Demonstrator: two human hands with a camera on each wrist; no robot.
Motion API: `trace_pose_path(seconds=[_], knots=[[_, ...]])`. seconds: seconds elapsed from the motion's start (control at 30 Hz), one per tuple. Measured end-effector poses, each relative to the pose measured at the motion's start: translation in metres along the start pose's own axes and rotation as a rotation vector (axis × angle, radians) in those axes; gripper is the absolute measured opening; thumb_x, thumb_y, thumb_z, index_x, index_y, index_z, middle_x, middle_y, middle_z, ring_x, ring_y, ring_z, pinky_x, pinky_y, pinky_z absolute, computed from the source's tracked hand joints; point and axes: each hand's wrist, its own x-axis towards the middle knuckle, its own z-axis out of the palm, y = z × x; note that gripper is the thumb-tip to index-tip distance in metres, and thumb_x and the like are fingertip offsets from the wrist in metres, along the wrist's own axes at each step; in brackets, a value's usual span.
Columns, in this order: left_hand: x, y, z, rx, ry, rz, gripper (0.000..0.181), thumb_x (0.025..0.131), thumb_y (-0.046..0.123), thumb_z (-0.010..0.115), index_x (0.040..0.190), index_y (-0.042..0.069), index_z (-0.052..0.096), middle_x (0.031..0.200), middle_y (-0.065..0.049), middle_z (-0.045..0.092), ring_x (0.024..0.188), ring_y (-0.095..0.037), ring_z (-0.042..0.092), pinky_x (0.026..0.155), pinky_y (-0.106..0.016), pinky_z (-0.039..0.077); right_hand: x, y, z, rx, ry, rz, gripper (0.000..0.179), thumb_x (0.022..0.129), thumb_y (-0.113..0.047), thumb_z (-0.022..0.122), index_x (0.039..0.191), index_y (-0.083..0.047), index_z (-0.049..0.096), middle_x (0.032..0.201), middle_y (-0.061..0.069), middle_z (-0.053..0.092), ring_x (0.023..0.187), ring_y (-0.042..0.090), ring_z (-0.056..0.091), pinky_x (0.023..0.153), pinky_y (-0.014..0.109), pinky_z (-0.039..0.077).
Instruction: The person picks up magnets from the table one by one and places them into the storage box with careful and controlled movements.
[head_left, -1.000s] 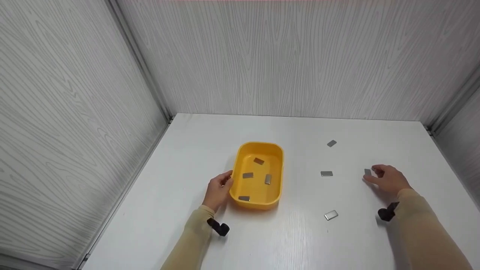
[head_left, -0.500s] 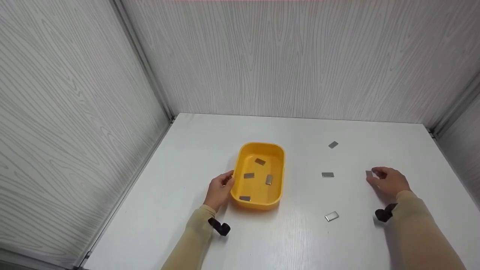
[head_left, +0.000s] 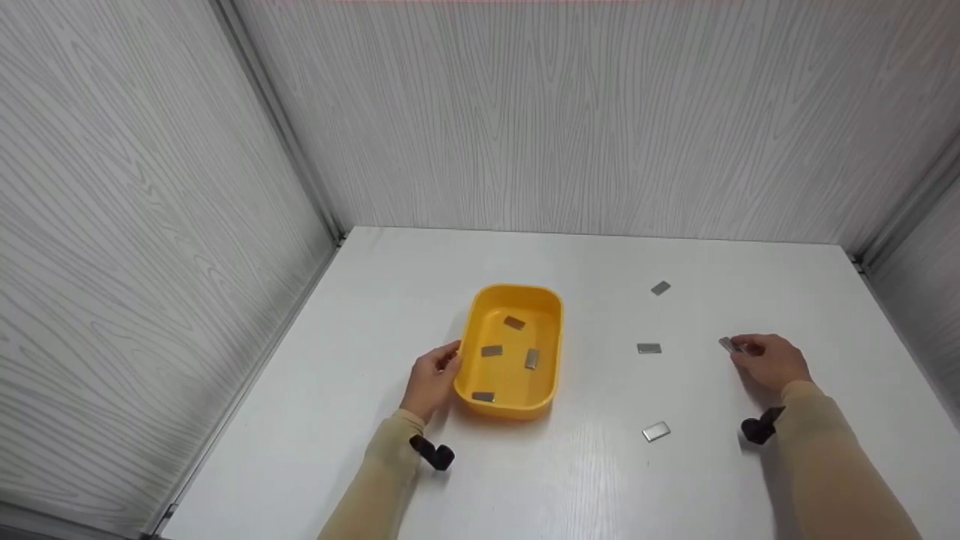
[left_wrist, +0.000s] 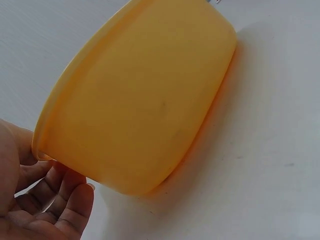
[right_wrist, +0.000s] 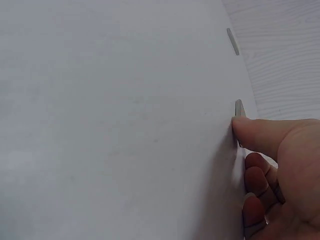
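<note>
My left hand (head_left: 431, 380) holds the left rim of a yellow plastic tub (head_left: 556, 352), with its thumb at the edge. In the left wrist view, curled fingers (left_wrist: 75, 205) sit against the end of the tub (left_wrist: 140, 100). Several small flat silver rectangular pieces, such as this one (head_left: 531, 358), lie inside. My right hand (head_left: 772, 361) pinches another silver rectangular piece (head_left: 726, 343) at the right of the table. Only one end of that piece (right_wrist: 239, 106) shows past the thumb in the right wrist view; the rest is hidden.
Between tub and right hand, three more silver pieces lie apart on the white table (head_left: 585, 480): a far one (head_left: 661, 288), a middle one (head_left: 649, 348) and a near one (head_left: 655, 431). Pale wood-grain panels (head_left: 525, 120) stand behind and at both sides.
The right fingers have closed on the silver piece, which has turned and shifted slightly left. The left hand stays on the tub, and the loose pieces lie as before.
</note>
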Motion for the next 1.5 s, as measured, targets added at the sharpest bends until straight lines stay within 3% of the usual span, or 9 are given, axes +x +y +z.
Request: trace_pose_path(seconds=[0.27, 0.4, 0.63, 0.87, 1.03, 1.5], knots=[[-0.002, -0.001, 0.001, 0.022, 0.006, -0.020, 0.040, 0.100, 0.023, 0.052, 0.139, 0.014, 0.052, 0.126, -0.001, 0.058, 0.109, -0.017, 0.052, 0.099, -0.035, 0.043, -0.005, 0.000, 0.002, 0.017, 0.018, 0.026, 0.035, 0.092, -0.018, 0.060, 0.122, 0.001, 0.063, 0.116, 0.028, 0.056, 0.108, 0.044, 0.050, 0.091, 0.056, 0.039], [0.000, -0.001, 0.001, 0.020, 0.019, 0.013, 0.039, 0.100, 0.023, 0.052, 0.138, 0.013, 0.053, 0.123, -0.002, 0.059, 0.107, -0.018, 0.053, 0.095, -0.035, 0.044, -0.006, 0.002, 0.003, 0.036, 0.049, 0.025, 0.033, 0.091, -0.018, 0.062, 0.118, 0.001, 0.065, 0.115, 0.026, 0.058, 0.106, 0.042, 0.053, 0.089, 0.054, 0.041], [0.003, -0.002, 0.002, -0.003, 0.007, 0.090, 0.039, 0.099, 0.019, 0.054, 0.136, 0.007, 0.055, 0.118, -0.007, 0.061, 0.103, -0.020, 0.053, 0.091, -0.034, 0.045, -0.013, 0.006, 0.003, 0.061, 0.022, 0.053, 0.031, 0.091, -0.020, 0.064, 0.116, -0.001, 0.068, 0.110, 0.021, 0.064, 0.103, 0.037, 0.056, 0.082, 0.044, 0.045], [0.002, -0.002, 0.003, 0.008, 0.018, 0.048, 0.040, 0.099, 0.022, 0.054, 0.136, 0.009, 0.054, 0.120, -0.004, 0.061, 0.105, -0.019, 0.054, 0.094, -0.035, 0.045, -0.012, 0.004, 0.003, 0.094, -0.001, 0.053, 0.030, 0.091, -0.017, 0.063, 0.114, 0.001, 0.066, 0.106, 0.018, 0.064, 0.098, 0.032, 0.057, 0.078, 0.035, 0.043], [0.002, -0.001, 0.002, 0.015, 0.029, 0.027, 0.040, 0.099, 0.023, 0.054, 0.137, 0.010, 0.054, 0.121, -0.005, 0.060, 0.106, -0.019, 0.053, 0.096, -0.036, 0.044, -0.008, 0.005, 0.006, 0.100, -0.027, 0.049, 0.031, 0.091, -0.016, 0.061, 0.114, 0.004, 0.062, 0.105, 0.018, 0.062, 0.096, 0.030, 0.054, 0.079, 0.039, 0.043], [0.004, -0.002, 0.007, 0.010, 0.017, 0.067, 0.039, 0.099, 0.021, 0.054, 0.136, 0.010, 0.055, 0.119, -0.005, 0.061, 0.103, -0.020, 0.053, 0.092, -0.035, 0.045, -0.010, 0.010, 0.003, 0.072, -0.017, 0.029, 0.028, 0.092, -0.021, 0.061, 0.110, 0.001, 0.063, 0.102, 0.016, 0.061, 0.094, 0.030, 0.053, 0.079, 0.041, 0.041]])
